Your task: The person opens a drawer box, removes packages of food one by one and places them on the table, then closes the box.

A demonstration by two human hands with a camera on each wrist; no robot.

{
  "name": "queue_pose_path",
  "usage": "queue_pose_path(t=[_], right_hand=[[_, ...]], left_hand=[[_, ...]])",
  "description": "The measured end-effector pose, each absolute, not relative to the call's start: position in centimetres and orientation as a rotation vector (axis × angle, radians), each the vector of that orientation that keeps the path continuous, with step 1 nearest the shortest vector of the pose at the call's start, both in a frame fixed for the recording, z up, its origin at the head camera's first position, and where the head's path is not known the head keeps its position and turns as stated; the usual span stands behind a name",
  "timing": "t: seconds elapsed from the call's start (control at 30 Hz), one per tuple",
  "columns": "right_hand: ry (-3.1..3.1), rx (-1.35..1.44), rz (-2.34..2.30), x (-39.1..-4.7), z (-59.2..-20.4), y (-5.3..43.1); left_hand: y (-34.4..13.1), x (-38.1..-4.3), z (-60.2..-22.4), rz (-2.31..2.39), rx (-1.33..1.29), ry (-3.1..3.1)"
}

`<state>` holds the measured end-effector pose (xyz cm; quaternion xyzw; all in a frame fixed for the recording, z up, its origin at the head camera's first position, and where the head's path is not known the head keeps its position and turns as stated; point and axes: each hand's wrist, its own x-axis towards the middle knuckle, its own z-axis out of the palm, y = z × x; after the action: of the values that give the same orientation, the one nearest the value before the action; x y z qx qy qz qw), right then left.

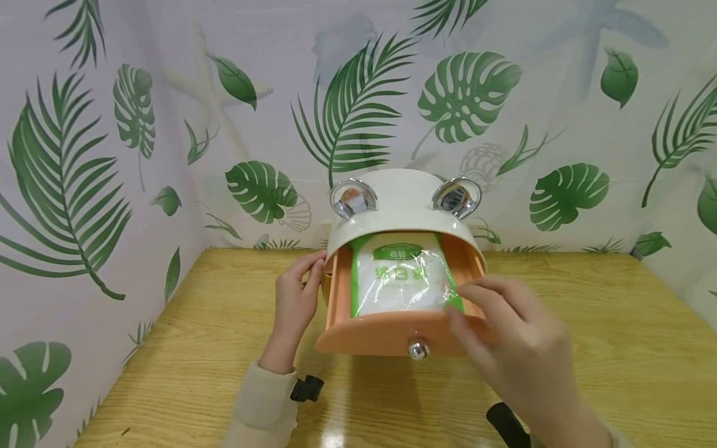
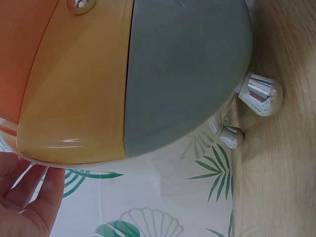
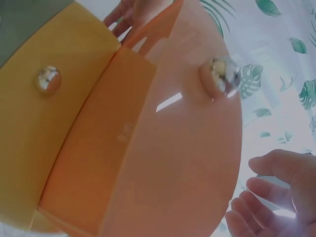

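Note:
A small chest of drawers with a glossy white shell (image 1: pixel 392 202) stands on the table. Its orange top drawer (image 1: pixel 386 336) is pulled out, and a green-edged bag of white sugar (image 1: pixel 392 280) lies in it. Below are a yellow drawer (image 2: pixel 79 89) and a grey-green drawer (image 2: pixel 182 74), both pushed in. My left hand (image 1: pixel 297 295) touches the left side of the shell with its fingertips. Over the drawer's right front corner is my right hand (image 1: pixel 518 339), thumb and fingers apart beside the bag's lower right corner. In the right wrist view its fingers (image 3: pixel 259 197) are loosely bent.
Two chrome-ringed ears (image 1: pixel 354 198) rise from the shell's top. A chrome knob (image 1: pixel 418 350) sticks out from the orange drawer front. Chrome feet (image 2: pixel 261 94) hold the chest off the wooden table (image 1: pixel 196 373). A leaf-patterned wall covering (image 1: pixel 370 74) stands close behind.

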<state>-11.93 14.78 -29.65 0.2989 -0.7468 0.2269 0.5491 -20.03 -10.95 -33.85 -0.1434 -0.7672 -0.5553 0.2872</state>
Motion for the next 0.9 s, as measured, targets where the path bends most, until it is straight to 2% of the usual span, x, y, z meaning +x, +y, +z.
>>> queue_pose_path(t=[0.17, 0.27, 0.9], right_hand=[[-1.814, 0.694, 0.485, -10.2, -25.4, 13.7], [-1.842, 0.69, 0.477, -10.0, -24.2, 13.6], [-2.36, 0.772, 0.65, -13.0, -23.9, 15.0]], left_hand=[[-11.0, -20.0, -33.8, -1.473, -0.384, -2.049], [-11.0, -20.0, -33.8, -1.47, -0.384, -2.051], [-11.1, -20.1, -33.9, -1.444, -0.401, -2.045]])
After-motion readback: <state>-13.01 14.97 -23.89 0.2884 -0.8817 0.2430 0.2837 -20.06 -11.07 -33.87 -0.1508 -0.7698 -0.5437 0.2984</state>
